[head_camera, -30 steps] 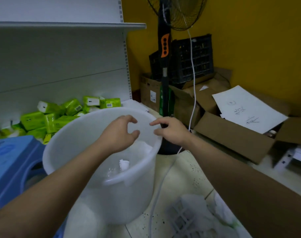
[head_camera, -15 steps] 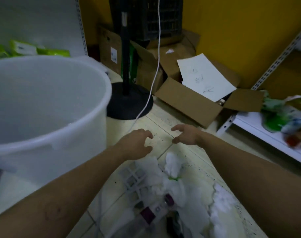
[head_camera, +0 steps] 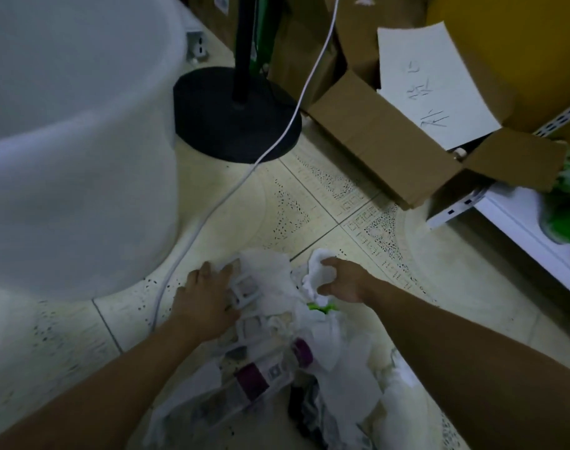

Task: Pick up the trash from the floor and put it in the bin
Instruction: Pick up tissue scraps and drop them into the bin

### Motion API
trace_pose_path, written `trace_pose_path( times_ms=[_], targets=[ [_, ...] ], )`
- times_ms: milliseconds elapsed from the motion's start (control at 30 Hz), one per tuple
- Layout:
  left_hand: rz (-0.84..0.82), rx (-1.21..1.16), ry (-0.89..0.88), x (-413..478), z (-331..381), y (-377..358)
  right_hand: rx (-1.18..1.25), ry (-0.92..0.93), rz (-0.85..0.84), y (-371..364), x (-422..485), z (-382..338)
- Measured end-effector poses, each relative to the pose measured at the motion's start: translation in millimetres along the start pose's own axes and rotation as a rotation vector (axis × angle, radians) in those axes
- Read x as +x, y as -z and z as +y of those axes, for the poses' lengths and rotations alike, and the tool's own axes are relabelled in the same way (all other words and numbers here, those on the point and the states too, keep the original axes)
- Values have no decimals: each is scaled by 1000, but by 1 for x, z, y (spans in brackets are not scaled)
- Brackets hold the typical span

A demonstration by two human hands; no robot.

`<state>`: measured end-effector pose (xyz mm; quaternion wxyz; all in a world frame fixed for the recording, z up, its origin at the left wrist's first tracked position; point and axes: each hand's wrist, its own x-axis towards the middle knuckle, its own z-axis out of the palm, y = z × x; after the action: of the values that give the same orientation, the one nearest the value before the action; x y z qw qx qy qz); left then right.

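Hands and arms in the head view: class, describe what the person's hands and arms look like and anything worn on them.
Both arms are bare as far as the frame shows: no sleeve on the left forearm or right forearm. The left hand and right hand wear no gloves, and no watch, bracelet or ring shows.

Floor: pale patterned tiles (head_camera: 325, 203), dimly lit.
Wall: yellow wall (head_camera: 520, 43), upper right.
Stand: black round base (head_camera: 234, 125), white cable (head_camera: 212, 206) crossing it.
Box: 1 open cardboard box (head_camera: 390, 147) under a paper sheet (head_camera: 433, 76).
Shelf: white metal shelf (head_camera: 520, 228), right edge.
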<state>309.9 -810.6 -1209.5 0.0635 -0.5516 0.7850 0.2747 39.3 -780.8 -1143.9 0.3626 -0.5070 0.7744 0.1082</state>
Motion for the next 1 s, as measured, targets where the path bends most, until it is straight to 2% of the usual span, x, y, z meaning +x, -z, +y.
trace_pose_path(
  times_ms=[200,333,400,567,700,833,900,1000],
  targets=[
    [86,92,-34,2,-10,-10,86,-94,84,-20,17,-4],
    [90,51,-54,5,-8,-13,-17,-41,79,-32,22,-8],
    [123,42,-79,4,-8,-13,27,-29,132,-32,23,-10],
    [125,-112,-108,1,-15,-7,247,9,113,-17,21,-12],
    [137,-272,-70,1,-8,5,290,26,77,-4,12,-17],
    [218,-352,-100,0,0,18,370,126,-18,10,-2,-21],
    [221,-419,-130,-5,5,25,372,73,-65,16,-11,-23],
    [227,-496,-152,-11,9,36,560,-2,-41,24,-18,-23]
  ],
)
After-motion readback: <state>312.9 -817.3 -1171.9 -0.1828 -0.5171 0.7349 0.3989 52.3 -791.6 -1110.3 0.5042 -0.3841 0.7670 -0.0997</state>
